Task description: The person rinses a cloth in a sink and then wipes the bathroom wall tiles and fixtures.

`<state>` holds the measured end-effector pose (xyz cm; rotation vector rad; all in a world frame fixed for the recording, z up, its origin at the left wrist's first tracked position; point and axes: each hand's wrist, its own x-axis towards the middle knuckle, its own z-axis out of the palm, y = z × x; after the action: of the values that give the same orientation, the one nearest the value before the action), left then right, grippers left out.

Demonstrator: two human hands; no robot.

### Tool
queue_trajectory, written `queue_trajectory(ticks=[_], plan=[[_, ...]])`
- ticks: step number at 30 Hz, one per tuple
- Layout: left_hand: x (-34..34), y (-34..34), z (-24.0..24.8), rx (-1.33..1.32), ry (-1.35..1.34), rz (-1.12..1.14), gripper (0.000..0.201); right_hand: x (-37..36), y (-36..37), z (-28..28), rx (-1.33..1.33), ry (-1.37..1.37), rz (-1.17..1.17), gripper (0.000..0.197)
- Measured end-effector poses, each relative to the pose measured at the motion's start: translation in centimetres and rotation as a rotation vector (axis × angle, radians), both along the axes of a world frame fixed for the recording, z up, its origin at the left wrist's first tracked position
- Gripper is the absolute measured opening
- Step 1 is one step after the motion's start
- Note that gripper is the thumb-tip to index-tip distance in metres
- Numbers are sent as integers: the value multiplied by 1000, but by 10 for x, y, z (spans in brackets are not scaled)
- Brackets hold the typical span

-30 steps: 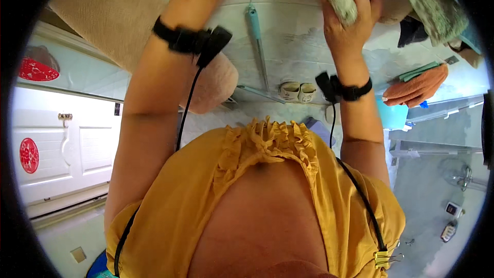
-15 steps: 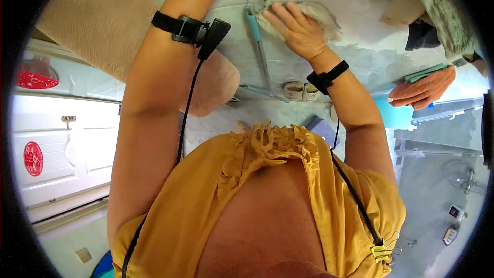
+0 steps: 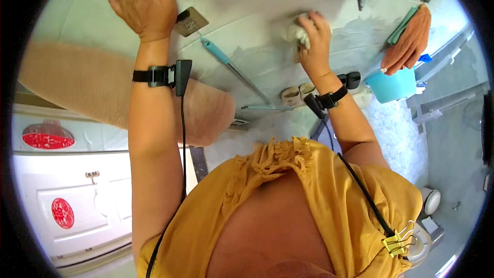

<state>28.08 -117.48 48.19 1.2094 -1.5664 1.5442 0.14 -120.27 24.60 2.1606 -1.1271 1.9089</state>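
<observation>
My left hand (image 3: 143, 7) is spread flat against the pale wall, fingers apart, with nothing in it. Just to its right is a brown metallic plate (image 3: 192, 21) on the wall. My right hand (image 3: 316, 36) bends its fingers over a bunched whitish cloth (image 3: 297, 33) and presses it to the wall; motion smears the cloth a little. Between the two hands, a pole with a light-blue grip (image 3: 216, 51) hangs slanting from the wall, its blue crossbar at the lower end. Each wrist wears a black strap with a small device and cable.
A beige padded piece (image 3: 82, 80) juts in from the left. Light slippers (image 3: 290, 96) and dark ones stand below my right hand. Rightward are an orange towel (image 3: 411, 41), a green cloth (image 3: 403, 25) and a turquoise bucket (image 3: 392, 87). A white door (image 3: 98, 195) stands lower left.
My view has swung to the right. My left hand has come fully into sight, flat on the wall. My right hand, earlier stretched flat over the cloth, now curls round it farther right along the wall.
</observation>
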Motion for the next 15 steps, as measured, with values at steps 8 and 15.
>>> queue_trajectory(ticks=[8,15], plan=[[5,1,0,71,72,-29,67,75,-6,93,-550,152,443,34],[5,3,-6,77,82,-16,66,68,-44,89,-457,421,567,64]])
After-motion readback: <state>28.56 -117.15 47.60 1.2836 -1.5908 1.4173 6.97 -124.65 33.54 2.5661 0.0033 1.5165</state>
